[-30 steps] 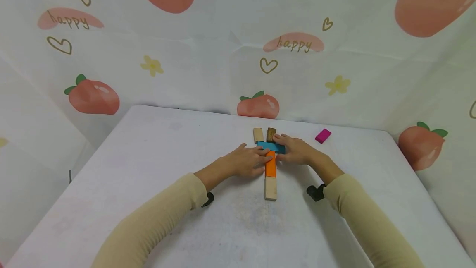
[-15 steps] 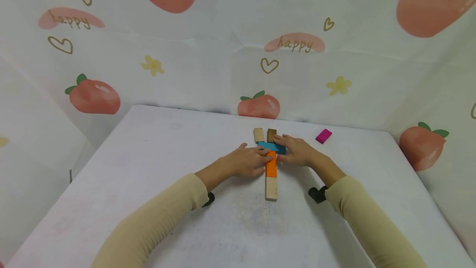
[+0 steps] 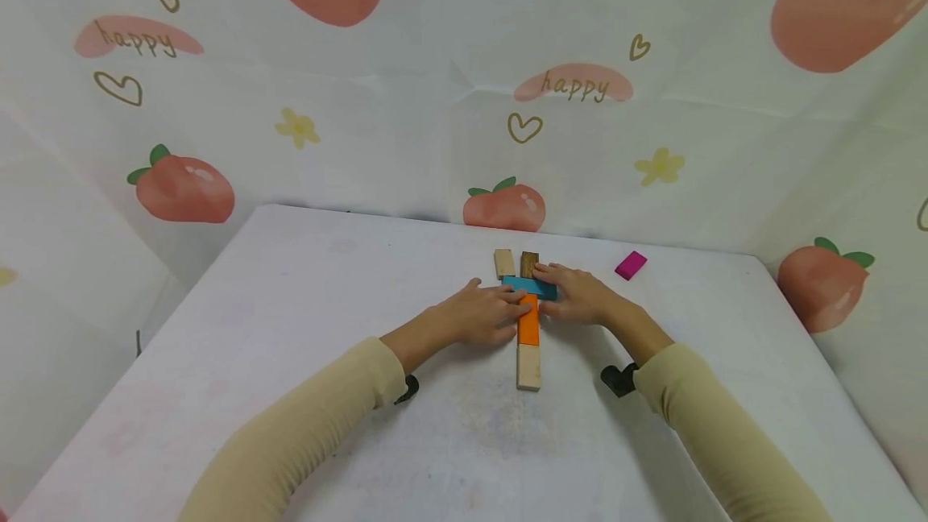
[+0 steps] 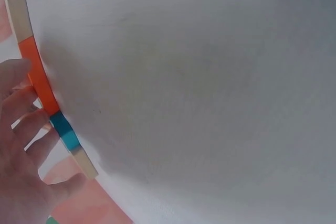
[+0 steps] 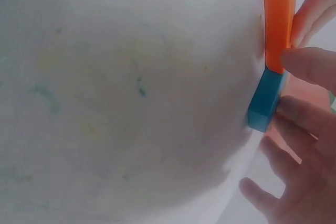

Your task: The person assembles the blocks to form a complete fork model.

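A blue wooden block lies crosswise at the far end of an orange block. A plain wooden block continues the line toward the person. Beyond the blue block, a pale block and a dark brown block stand side by side with a gap. The left hand rests its extended fingertips on the blue and orange blocks from the left. From the right, the right hand touches the blue block's end, thumb on the near side; its fingers look relaxed in the right wrist view.
A magenta block lies apart at the back right of the white table. Behind the table hangs a white cloth printed with peaches. Dark wrist-camera mounts hang under both wrists.
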Tool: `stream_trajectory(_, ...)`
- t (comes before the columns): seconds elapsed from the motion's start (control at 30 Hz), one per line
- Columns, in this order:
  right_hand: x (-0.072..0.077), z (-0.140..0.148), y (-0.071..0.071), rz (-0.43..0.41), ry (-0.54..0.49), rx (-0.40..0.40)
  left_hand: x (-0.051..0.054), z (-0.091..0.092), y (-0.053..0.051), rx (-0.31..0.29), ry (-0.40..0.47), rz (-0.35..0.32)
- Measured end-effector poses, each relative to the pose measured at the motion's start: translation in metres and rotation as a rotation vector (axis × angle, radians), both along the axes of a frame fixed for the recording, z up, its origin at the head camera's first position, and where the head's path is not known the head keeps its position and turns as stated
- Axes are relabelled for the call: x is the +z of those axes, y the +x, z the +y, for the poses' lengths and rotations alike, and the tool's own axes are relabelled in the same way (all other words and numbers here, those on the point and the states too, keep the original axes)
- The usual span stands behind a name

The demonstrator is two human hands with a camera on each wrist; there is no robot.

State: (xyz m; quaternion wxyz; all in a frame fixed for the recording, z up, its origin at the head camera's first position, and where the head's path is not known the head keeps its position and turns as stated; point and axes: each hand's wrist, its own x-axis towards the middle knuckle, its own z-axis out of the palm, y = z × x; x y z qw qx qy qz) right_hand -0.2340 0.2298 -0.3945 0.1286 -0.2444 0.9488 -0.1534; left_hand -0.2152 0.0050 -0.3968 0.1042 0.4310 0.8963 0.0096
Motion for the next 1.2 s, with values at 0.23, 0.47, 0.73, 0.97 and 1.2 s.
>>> stream_trajectory(0.23,0.001,-0.002,0.0,0.018,-0.017,0.014,0.0,0.0,0.0,-0.006,0.005,-0.003)
stream_trajectory(0.47,0.003,-0.003,0.0,0.04,-0.017,0.026,0.002,0.0,0.001,-0.004,0.007,-0.002)
stream_trajectory(0.73,0.001,-0.002,0.0,0.049,-0.03,0.026,0.002,0.0,0.001,0.003,-0.002,-0.008)
stream_trajectory(0.97,0.002,-0.002,-0.001,0.025,-0.005,0.016,0.001,0.0,0.0,0.001,0.009,-0.014)
stream_trajectory(1.2,0.006,0.014,-0.004,0.049,-0.004,-0.063,0.002,0.0,0.0,0.006,0.0,-0.006)
